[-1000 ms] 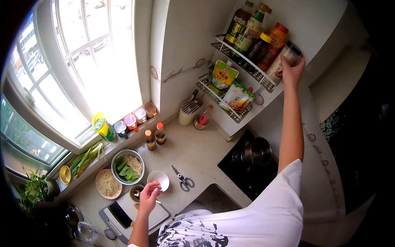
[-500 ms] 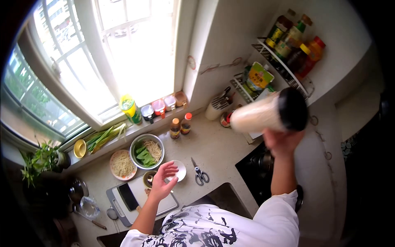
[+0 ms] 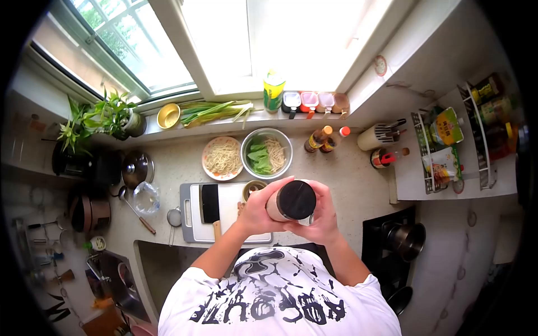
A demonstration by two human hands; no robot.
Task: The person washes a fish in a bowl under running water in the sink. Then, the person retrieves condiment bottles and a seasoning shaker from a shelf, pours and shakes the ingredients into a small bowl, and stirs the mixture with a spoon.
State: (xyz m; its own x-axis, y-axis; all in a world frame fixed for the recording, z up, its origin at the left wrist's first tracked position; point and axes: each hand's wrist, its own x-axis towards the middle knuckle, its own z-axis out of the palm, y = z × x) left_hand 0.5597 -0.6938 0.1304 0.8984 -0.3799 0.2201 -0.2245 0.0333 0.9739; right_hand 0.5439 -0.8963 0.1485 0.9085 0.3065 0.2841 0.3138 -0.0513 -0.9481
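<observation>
A jar with a black lid (image 3: 296, 200) is held upright in front of the chest, its lid facing the camera. My left hand (image 3: 261, 209) wraps round its left side. On the other side, my right hand (image 3: 323, 215) has its fingers curved against the jar. Beneath the hands lies a white cutting board (image 3: 230, 196) with a cleaver (image 3: 210, 205) on it. A small bowl (image 3: 253, 189) is partly covered by my left hand. Behind them stand a metal bowl (image 3: 267, 153) of greens and shreds and a plate of noodles (image 3: 222, 158).
Two sauce bottles (image 3: 318, 139) stand on the counter near a knife holder (image 3: 376, 136). Wall racks (image 3: 485, 145) hold bottles and packets at the right. A pot (image 3: 406, 241) sits on the stove. A ladle (image 3: 137, 211) and a strainer (image 3: 174, 217) lie left of the board.
The jar has come off the upper rack and down to the chest in my right hand. My left hand has closed on it too. The view has turned toward the counter and window.
</observation>
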